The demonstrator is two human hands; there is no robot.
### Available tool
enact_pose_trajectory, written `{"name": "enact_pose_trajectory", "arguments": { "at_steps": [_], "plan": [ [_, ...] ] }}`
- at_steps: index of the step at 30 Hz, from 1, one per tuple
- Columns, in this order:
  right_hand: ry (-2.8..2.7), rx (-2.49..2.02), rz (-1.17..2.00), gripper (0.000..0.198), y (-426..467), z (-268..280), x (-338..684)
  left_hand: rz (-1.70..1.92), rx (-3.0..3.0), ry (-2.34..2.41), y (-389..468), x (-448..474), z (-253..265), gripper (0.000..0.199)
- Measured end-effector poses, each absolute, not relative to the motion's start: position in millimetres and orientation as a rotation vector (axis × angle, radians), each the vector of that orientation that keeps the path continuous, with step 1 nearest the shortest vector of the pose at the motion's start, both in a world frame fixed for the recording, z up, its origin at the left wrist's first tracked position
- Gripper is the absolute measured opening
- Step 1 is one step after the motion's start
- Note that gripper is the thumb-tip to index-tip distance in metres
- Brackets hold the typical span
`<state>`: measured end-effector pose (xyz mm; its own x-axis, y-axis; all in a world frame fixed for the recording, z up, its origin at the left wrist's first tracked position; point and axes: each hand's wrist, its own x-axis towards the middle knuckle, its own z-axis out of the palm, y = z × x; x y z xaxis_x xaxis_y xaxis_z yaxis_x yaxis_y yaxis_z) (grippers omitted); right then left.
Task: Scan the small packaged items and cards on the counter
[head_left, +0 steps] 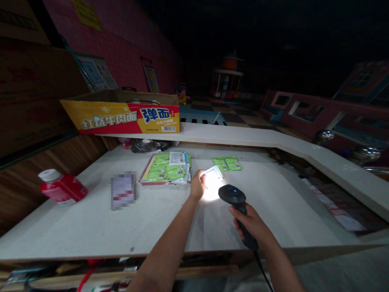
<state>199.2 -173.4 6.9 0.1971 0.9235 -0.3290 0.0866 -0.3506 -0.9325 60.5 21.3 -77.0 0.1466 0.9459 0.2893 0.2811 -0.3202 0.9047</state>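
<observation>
White counter (103, 227) as landmark. Pink wall (127, 48), brick-patterned, beyond its left side; yellow sign (86, 14) high up. Wood-grain panel (94, 152) along counter's left edge. Checkered floor (234, 117) beyond counter, orange-topped pavilion (228, 63) farther back. Dim; blackness overhead.
</observation>
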Motion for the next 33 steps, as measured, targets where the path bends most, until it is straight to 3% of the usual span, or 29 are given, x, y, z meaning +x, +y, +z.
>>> {"name": "enact_pose_trajectory", "arguments": {
  "at_steps": [12,20,33],
  "plan": [
    [-0.833,-1.509,1.314,0.045,-161,-5,204,1.219,1.792,1.233,22,61,-75,0.018],
    [-0.506,-1.021,1.332,0.045,-114,-24,224,1.184,1.691,1.216,25,60,-82,0.015],
    [-0.587,-0.949,1.103,0.041,-98,-50,234,1.273,1.686,1.231,22,58,-74,0.018]
  ]
}}
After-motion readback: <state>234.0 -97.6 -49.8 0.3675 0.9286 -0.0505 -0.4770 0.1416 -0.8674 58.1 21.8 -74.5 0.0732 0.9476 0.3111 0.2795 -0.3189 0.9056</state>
